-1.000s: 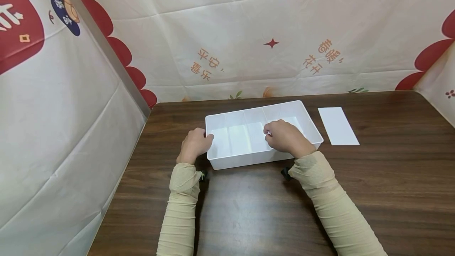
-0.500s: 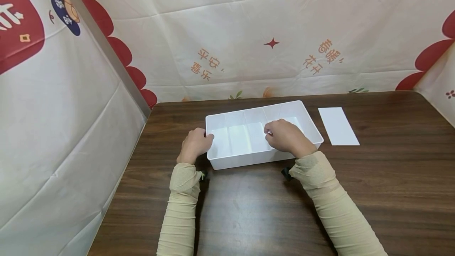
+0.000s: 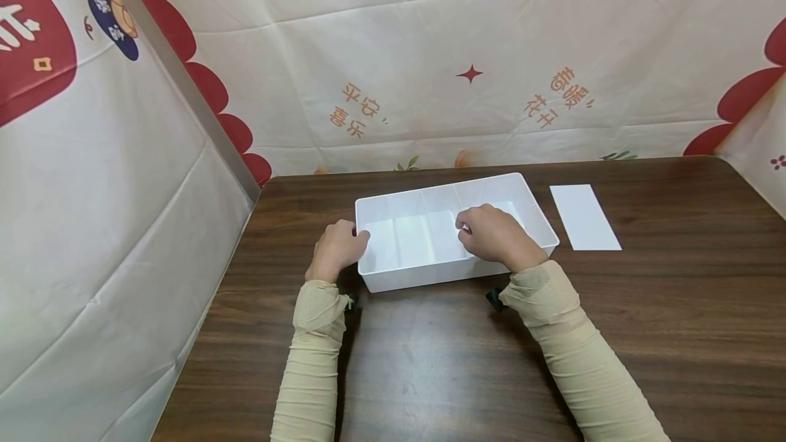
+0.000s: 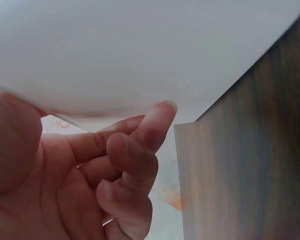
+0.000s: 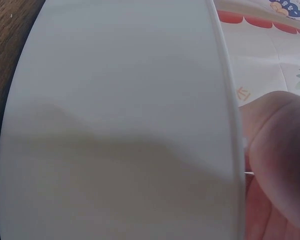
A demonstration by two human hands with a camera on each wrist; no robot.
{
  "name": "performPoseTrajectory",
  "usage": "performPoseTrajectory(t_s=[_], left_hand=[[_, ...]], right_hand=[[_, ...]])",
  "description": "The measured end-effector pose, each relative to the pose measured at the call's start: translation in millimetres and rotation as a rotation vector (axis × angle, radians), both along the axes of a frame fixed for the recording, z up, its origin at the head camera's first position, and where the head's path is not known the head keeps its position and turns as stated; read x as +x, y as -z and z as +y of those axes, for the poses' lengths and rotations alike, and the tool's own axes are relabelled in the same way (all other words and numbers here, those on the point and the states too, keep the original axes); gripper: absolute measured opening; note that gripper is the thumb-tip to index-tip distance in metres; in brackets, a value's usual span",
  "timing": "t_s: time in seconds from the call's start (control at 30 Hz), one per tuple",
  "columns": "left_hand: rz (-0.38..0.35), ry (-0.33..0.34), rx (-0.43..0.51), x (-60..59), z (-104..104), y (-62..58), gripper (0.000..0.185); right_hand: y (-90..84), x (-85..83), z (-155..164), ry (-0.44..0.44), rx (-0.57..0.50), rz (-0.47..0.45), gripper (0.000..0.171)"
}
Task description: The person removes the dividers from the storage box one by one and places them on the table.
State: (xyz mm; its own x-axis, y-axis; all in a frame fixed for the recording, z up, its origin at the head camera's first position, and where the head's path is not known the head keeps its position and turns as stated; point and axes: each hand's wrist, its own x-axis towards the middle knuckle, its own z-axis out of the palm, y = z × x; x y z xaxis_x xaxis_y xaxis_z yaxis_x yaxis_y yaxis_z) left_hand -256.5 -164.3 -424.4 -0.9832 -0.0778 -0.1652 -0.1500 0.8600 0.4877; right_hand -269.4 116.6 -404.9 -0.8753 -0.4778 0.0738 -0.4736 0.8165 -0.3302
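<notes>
Head view: left hand (image 3: 336, 249) curled on white bin (image 3: 522, 200) at 9 o'clock; right hand (image 3: 494, 237) inside, perhaps pinching a divider (image 3: 459, 241). Left wrist view only: fingers (image 4: 140, 145) bent beneath bin wall (image 4: 140, 50).

The divided bin (image 3: 522, 207) between the fingers (image 3: 359, 237) is plain white plastic, its inside partitions just as white. Beyond the right-side fingers lies a white flat panel (image 3: 585, 217). Under them the desk (image 3: 675, 305) is dark brown wood grain. Both sleeves (image 3: 313, 353) are pale beige knit. The backdrop cloth (image 3: 430, 53) past the fingertips is cream, printed with red scalloped shapes, orange characters, a small red star and green leaves.
</notes>
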Motion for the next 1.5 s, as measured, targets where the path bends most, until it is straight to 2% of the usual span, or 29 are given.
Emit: performPoseTrajectory(t_s=[0.33, 0.83, 1.5], left_hand=[[-0.002, -0.001, 0.012, 1.0, 0.2, -1.2, 0.032], [0.002, -0.002, 0.035, 1.9, 0.1, -0.1, 0.033], [-0.008, 0.002, 0.020, 0.2, -0.7, -2.0, 0.033]], right_hand=[[-1.7, 0.6, -0.3, 0.001, -0.008, -0.009, 0.019], [-2.7, 1.8, 2.0, -0.018, -0.038, 0.030, 0.025], [-5.5, 1.7, 1.8, -0.021, -0.047, 0.040, 0.021]])
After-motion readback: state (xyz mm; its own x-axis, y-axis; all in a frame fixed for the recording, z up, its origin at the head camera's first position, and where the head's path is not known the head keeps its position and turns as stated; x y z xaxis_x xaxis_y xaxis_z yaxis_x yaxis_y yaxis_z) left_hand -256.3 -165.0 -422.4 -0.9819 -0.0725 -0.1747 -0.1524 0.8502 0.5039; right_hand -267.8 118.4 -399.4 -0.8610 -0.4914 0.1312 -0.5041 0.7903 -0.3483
